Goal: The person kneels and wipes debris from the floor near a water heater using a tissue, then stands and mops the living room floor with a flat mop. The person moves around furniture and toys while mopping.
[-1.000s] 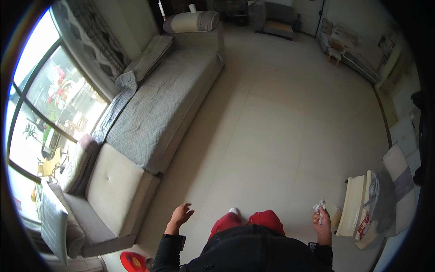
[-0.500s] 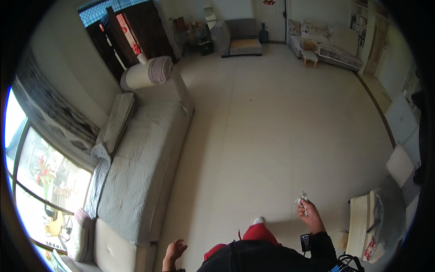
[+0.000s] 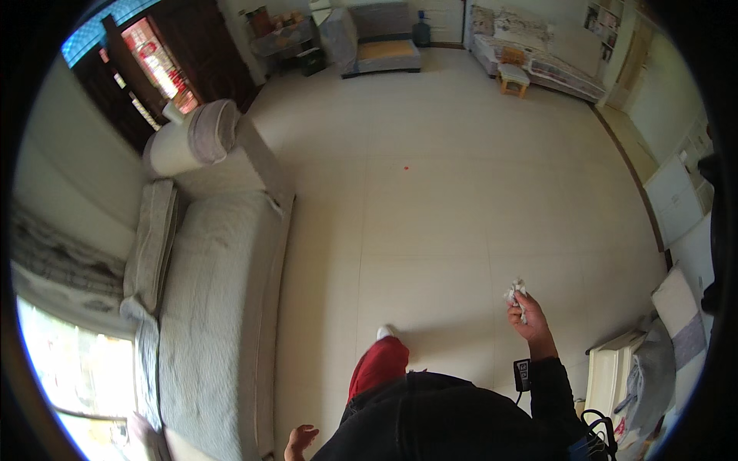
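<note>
My right hand (image 3: 529, 316) is held out over the pale floor, its fingers closed round a crumpled white tissue (image 3: 516, 293) that pokes out above the thumb. A small dark device on a cord (image 3: 522, 375) hangs by the right wrist. At the lower edge my left hand (image 3: 301, 439), partly cut off, hangs loosely with its fingers apart and nothing in it. The long grey sofa (image 3: 211, 307) is the nearest thing to that hand. Ahead on the floor lies a tiny red bit (image 3: 406, 168), too small to name.
A rolled mat (image 3: 192, 142) lies on the sofa's far arm. A cream cabinet (image 3: 611, 369) with grey cloth (image 3: 649, 365) stands at the right. Farther off are a small wooden chair (image 3: 512, 77), an armchair (image 3: 380, 50), a blue water bottle (image 3: 421, 31) and a patterned sofa (image 3: 538, 54).
I have stepped forward, one red-trousered leg now out ahead. The far furniture and red bit sit nearer. My right hand is higher in view, still holding the tissue; my left hand is lower.
</note>
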A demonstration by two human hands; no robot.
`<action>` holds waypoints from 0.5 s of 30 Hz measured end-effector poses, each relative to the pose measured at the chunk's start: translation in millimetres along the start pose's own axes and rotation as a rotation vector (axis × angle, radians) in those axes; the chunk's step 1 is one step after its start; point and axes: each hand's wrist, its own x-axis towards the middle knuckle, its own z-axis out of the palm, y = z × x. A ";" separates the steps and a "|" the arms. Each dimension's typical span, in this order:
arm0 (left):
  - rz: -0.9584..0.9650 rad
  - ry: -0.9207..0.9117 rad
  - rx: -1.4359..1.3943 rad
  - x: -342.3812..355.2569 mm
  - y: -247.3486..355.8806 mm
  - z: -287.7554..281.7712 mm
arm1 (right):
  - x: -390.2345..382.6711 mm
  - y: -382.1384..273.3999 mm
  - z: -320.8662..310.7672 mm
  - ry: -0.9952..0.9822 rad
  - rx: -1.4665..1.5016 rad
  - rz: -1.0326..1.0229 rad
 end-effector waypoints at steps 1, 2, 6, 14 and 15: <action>0.009 0.018 -0.016 19.9 29.9 -25.0 | 11.0 -3.1 10.6 0.031 0.054 -0.022; 0.065 0.050 0.025 39.9 68.6 -53.6 | 24.6 -5.8 22.1 0.094 0.102 -0.004; 0.356 0.263 0.146 94.2 242.7 -169.9 | 88.1 -26.5 69.7 0.034 0.011 -0.026; 0.728 0.290 0.166 162.3 521.8 -281.7 | 263.6 -90.4 130.3 0.082 -0.019 -0.007; 0.720 0.275 0.171 158.5 544.6 -284.5 | 286.3 -99.1 133.4 0.080 -0.014 0.002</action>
